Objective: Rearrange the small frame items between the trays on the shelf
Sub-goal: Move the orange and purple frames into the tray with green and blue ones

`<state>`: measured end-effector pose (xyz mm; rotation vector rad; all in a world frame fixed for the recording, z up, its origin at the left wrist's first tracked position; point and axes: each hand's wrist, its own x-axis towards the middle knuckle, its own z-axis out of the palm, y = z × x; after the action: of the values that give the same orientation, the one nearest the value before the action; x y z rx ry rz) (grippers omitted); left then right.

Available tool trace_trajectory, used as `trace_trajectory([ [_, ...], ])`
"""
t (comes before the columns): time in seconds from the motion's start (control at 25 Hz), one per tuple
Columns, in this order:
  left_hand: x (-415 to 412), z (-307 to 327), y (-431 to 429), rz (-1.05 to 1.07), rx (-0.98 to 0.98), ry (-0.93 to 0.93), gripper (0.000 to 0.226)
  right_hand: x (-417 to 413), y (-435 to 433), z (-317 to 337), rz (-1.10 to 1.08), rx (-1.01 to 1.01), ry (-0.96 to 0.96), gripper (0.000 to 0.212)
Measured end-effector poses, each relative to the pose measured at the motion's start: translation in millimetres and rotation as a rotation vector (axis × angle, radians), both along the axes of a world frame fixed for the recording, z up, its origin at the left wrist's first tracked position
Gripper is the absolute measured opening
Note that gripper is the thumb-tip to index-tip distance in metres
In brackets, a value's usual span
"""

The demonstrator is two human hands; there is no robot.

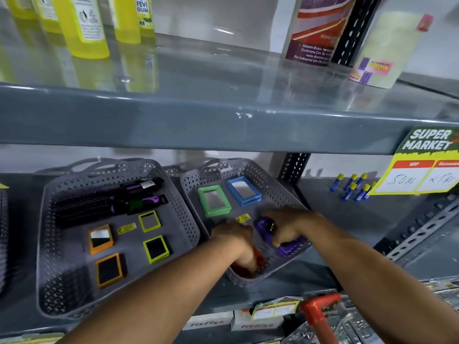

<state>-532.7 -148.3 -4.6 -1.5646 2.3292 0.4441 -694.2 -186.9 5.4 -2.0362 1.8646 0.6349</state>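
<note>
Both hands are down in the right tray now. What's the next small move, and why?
Probably lift the right hand with the purple frames it grips. They sit against the right tray's near-right wall, and the left hand is busy on the orange-red frames at the near corner, so raising them straight up avoids a snag.

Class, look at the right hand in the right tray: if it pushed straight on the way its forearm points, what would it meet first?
Probably the yellow sticker on the tray floor, then the green frames; depth is uncertain. The right hand rests on purple frames.
</note>
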Motion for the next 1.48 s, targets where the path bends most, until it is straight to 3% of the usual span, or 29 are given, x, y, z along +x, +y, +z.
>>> trace_trajectory([
  [0.2, -5, -5, -5, -0.01, 0.033, -0.059, 0.096, 4, 1, -5, -0.034, 0.005, -0.025, 0.094],
  [0.48, -13, -9, -6, -0.077, 0.033, -0.133, 0.09, 7, -2, -16, -0.081, -0.036, -0.081, 0.069],
  [0.96, -12, -6, -3, -0.087, 0.074, -0.139, 0.099, 10, -3, -20, -0.081, -0.026, -0.078, 0.066],
  [1.16, -12, -6, -4, -0.119, 0.069, -0.174, 0.094, 11, -1, -15, -0.08, -0.072, -0.049, 0.078],
  [1.48, -11, -13, -6, -0.118, 0.072, -0.169, 0.092, 15, -1, -12, -0.054, -0.042, -0.02, 0.063],
])
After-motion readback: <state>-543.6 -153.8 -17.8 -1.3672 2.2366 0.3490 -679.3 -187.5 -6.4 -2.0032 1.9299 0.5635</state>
